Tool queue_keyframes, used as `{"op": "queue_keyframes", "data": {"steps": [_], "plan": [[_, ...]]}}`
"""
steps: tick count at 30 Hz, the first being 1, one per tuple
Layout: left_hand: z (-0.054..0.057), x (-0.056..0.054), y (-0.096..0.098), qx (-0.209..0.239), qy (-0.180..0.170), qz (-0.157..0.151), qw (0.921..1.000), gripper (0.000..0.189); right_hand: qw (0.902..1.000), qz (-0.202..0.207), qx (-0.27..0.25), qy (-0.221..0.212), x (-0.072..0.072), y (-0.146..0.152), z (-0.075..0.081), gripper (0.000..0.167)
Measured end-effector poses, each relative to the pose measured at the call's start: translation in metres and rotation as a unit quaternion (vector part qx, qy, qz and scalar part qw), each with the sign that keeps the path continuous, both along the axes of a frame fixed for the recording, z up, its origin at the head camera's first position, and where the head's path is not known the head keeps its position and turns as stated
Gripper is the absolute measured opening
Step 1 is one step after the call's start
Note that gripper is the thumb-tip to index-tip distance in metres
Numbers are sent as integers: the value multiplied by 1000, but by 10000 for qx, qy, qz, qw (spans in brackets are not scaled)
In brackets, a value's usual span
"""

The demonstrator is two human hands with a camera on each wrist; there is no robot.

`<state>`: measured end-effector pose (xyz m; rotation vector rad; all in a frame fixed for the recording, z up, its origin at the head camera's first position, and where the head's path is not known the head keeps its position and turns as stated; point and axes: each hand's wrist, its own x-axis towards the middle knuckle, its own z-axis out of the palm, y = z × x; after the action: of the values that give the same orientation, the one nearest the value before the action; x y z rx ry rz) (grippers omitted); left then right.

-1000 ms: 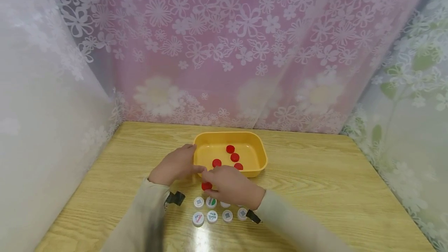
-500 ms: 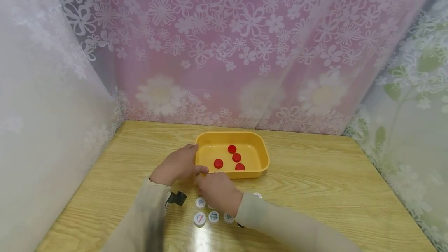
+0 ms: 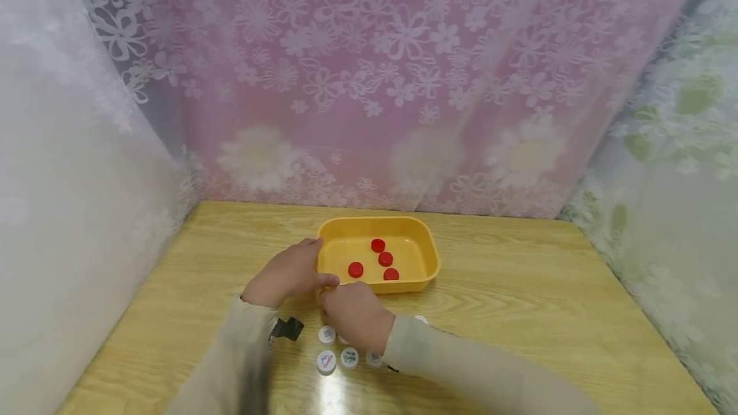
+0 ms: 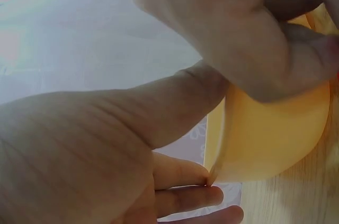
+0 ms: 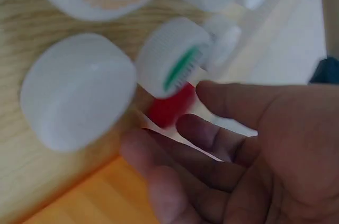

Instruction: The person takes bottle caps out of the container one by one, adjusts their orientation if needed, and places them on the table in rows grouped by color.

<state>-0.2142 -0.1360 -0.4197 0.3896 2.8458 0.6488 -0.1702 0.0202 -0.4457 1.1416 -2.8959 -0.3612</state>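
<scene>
My left hand [image 3: 288,274] grips the left front corner of a yellow plastic tub [image 3: 431,279], thumb along the front and fingertips at the rim. Several red bottle caps [image 3: 355,269] lie in the tub. My right hand [image 3: 357,314] is low over the table, just in front of the tub and near the left thumb. In the right wrist view, its thumb and index fingertips meet a red bottle cap [image 5: 169,107], partly hidden by a white cap; the head view hides this red cap behind the hand.
White printed bottle caps [image 3: 326,362] stand in rows on the wooden table [image 3: 519,312] in front of the tub, some covered by my right hand and sleeve. Pink floral cloth [image 3: 369,82] hangs behind the table, and pale cloth hangs at both sides.
My right hand has shifted left and turned, now covering the red cap that showed in front of the tub. Over the last half second it barely moves. The left hand keeps its place.
</scene>
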Motion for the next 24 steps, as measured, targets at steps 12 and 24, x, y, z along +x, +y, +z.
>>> {"op": "queue_keyframes", "data": {"steps": [12, 24], "plan": [[1, 0, 1, 35, -14, 25, 10000, 83, 9648, -51, -2580, -506, -24, 64, 50, 16], [-1, -4, 0, 109, -270, 171, 9994, 94, 9273, -991, -3605, 168, -63, 145, 42, 18]]}}
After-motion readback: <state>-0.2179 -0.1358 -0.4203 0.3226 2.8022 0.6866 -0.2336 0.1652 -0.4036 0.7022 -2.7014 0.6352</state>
